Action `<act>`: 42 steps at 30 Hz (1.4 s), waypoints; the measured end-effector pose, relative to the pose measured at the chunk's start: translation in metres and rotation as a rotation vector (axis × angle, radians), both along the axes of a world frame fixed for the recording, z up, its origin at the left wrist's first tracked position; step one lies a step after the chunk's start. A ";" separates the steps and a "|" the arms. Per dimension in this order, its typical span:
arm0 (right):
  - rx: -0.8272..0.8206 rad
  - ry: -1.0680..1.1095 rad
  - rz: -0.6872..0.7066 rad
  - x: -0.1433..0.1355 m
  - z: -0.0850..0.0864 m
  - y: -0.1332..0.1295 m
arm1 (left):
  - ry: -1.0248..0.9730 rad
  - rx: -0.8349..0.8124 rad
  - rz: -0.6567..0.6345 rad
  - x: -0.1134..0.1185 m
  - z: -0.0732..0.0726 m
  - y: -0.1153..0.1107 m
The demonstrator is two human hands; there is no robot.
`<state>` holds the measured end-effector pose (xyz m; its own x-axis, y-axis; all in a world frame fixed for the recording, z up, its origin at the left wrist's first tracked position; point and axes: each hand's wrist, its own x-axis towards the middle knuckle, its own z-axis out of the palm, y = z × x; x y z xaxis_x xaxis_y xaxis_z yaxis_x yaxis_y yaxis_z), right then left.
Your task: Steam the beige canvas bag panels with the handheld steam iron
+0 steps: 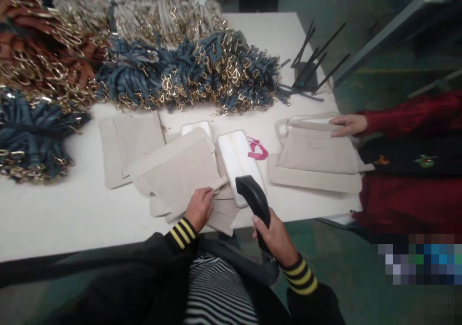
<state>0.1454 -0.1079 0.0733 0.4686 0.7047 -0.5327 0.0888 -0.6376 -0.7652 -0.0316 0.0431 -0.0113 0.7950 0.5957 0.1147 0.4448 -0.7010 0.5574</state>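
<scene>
My left hand (200,208) is closed on the corner tab of a beige bag panel (180,171), which lies over other beige pieces. In my right hand (276,236) is a black nozzle (252,195) with a wide, flat end, its handle gripped in my fingers. A thick dark hose (249,262) curves below it, near my waist. The nozzle's end hangs over a white padded rectangular piece (234,156) with a beige border, hiding part of it. Another white piece (197,128) lies partly under the beige panel.
A co-worker's hand (349,124) rests on a beige bag (317,147) at the right. Bundled straps with gold clasps, blue (224,70), beige (144,12) and rust (43,41), are heaped along the back and left. A pink strip (258,151) and black rods (310,65) lie on the white table (72,219).
</scene>
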 end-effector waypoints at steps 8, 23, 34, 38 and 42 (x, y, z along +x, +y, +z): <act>-0.205 -0.112 0.180 -0.022 0.009 0.060 | 0.149 0.087 -0.019 -0.024 -0.021 -0.017; -0.146 -0.193 0.276 -0.050 0.029 0.068 | -0.210 -0.294 0.578 -0.128 -0.020 -0.029; -0.242 -0.243 0.844 -0.129 0.020 0.067 | -0.650 -1.625 0.911 -0.126 -0.028 -0.020; -0.154 -0.254 0.677 -0.130 0.026 0.075 | -0.506 -1.497 0.805 -0.136 -0.023 -0.019; -0.164 -0.239 0.642 -0.131 0.033 0.092 | -0.438 -0.882 0.922 -0.155 -0.016 0.014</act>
<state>0.0141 -0.0154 0.1063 0.1045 0.8006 -0.5901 0.6398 -0.5083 -0.5764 -0.1865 0.0570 -0.0271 0.0653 0.8949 -0.4414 0.2269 0.4174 0.8799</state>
